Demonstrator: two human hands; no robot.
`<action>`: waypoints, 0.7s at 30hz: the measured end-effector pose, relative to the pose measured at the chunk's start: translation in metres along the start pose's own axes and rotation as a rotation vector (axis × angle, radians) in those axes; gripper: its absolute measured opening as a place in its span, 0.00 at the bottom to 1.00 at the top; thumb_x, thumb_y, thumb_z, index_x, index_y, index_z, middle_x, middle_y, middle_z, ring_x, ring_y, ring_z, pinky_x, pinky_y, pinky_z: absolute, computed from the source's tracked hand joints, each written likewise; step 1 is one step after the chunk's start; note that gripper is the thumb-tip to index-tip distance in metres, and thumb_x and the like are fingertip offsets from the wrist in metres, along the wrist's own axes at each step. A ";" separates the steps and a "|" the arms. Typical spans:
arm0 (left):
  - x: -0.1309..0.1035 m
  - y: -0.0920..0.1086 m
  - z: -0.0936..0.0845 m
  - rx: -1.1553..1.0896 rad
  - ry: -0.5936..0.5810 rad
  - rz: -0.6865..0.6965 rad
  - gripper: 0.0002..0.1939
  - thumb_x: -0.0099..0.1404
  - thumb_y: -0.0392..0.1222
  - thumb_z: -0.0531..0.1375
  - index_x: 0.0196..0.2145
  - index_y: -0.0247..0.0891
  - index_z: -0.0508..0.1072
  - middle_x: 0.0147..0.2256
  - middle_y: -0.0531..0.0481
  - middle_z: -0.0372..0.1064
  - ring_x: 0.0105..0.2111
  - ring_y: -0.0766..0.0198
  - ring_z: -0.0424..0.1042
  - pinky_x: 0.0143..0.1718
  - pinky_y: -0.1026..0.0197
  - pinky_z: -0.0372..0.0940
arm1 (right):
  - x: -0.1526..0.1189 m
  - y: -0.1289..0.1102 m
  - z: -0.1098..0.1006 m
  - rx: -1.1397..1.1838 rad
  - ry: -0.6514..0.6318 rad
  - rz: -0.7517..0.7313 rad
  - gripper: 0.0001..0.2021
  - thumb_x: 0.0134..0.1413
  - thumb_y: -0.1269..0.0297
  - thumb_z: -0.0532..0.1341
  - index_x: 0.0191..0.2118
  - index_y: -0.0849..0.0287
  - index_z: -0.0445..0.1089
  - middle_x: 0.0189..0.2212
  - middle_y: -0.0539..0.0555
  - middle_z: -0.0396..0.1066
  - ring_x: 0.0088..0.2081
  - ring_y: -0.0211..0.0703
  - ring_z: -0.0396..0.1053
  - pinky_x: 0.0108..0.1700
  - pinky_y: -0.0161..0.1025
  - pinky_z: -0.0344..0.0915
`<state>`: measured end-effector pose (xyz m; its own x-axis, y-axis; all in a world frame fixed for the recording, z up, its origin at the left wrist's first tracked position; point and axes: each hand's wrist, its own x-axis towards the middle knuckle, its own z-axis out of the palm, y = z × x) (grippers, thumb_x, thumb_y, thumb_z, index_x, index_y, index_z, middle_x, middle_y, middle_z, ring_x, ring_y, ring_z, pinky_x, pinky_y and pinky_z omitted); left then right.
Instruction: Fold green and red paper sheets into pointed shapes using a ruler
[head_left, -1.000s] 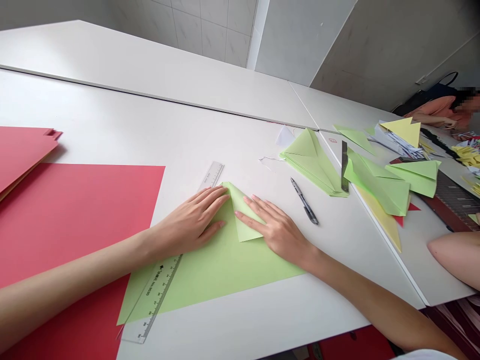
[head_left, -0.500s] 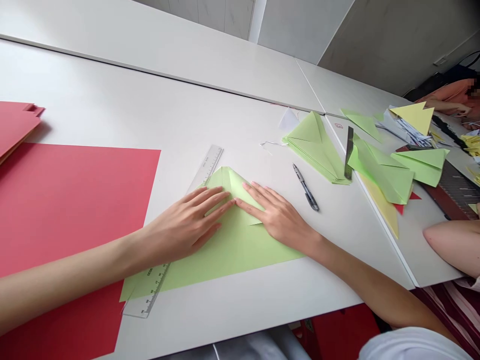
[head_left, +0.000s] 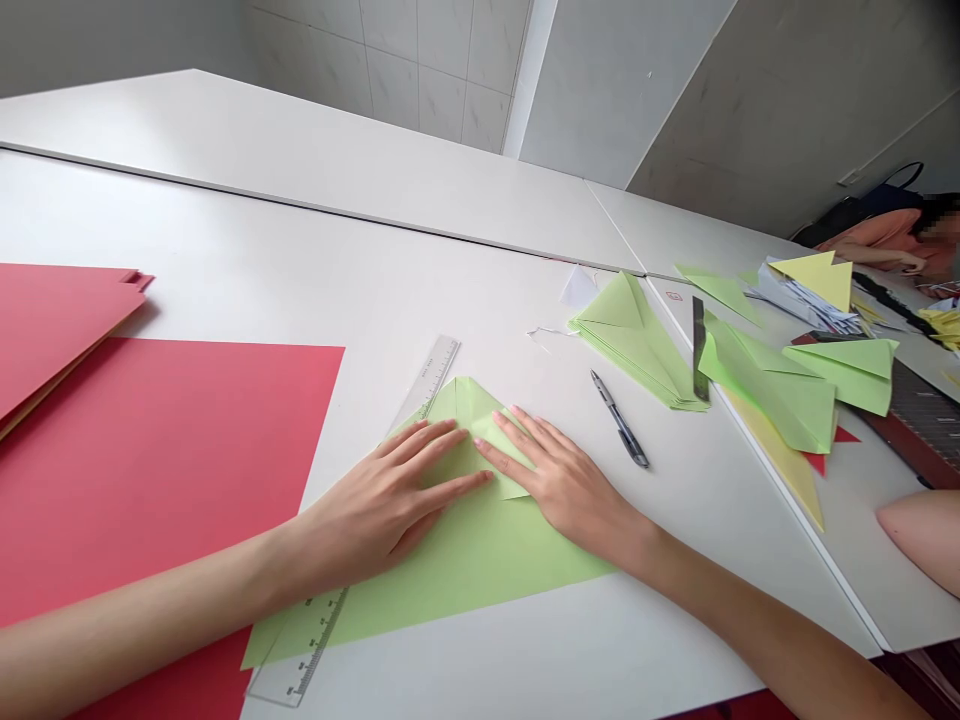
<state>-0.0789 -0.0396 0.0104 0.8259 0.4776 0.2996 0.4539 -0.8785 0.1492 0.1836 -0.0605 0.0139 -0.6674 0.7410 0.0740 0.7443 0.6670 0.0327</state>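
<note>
A light green sheet of paper (head_left: 457,590) lies on the white table, its far corners folded in to a blunt point. My left hand (head_left: 397,490) rests flat on its left part, fingers spread. On the folded flap to the right lies my right hand (head_left: 562,480), fingers stretched out and pressing the paper. A clear plastic ruler (head_left: 435,370) runs slantwise at the sheet's left side, its middle hidden by my left hand and forearm. To the right of my right hand is a black pen (head_left: 619,420).
Large red paper (head_left: 187,450) and a red stack (head_left: 60,320) lie at left. Folded green papers (head_left: 630,335) are piled beyond the pen, near a dark ruler (head_left: 699,345). More green, yellow and white papers spread at right, near another person's arm (head_left: 922,535).
The view has tilted up, so everything sits lower in the picture. My left thumb and index finger have spread apart over the sheet. My right hand stays on the flap.
</note>
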 end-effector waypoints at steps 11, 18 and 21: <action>-0.001 -0.001 0.001 0.010 -0.017 0.003 0.28 0.70 0.34 0.51 0.65 0.52 0.59 0.63 0.42 0.56 0.63 0.46 0.58 0.59 0.42 0.63 | -0.016 0.001 -0.010 0.068 -0.071 0.051 0.42 0.51 0.89 0.46 0.71 0.53 0.48 0.71 0.60 0.40 0.71 0.54 0.37 0.67 0.57 0.55; -0.003 -0.001 0.002 -0.014 0.008 0.002 0.28 0.70 0.34 0.52 0.65 0.52 0.60 0.63 0.42 0.57 0.63 0.46 0.57 0.58 0.43 0.64 | -0.005 -0.005 -0.034 0.173 -0.106 0.142 0.27 0.69 0.62 0.47 0.70 0.59 0.50 0.70 0.55 0.45 0.71 0.49 0.44 0.69 0.53 0.52; -0.003 0.000 0.002 -0.025 0.037 -0.004 0.27 0.70 0.33 0.52 0.64 0.52 0.62 0.61 0.43 0.59 0.62 0.47 0.58 0.57 0.46 0.65 | 0.019 -0.009 -0.017 0.096 -0.040 0.200 0.28 0.72 0.56 0.43 0.69 0.65 0.53 0.69 0.60 0.48 0.70 0.54 0.47 0.69 0.56 0.52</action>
<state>-0.0806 -0.0410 0.0079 0.8113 0.4803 0.3334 0.4479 -0.8771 0.1736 0.1645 -0.0535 0.0319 -0.5084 0.8606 0.0297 0.8576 0.5091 -0.0734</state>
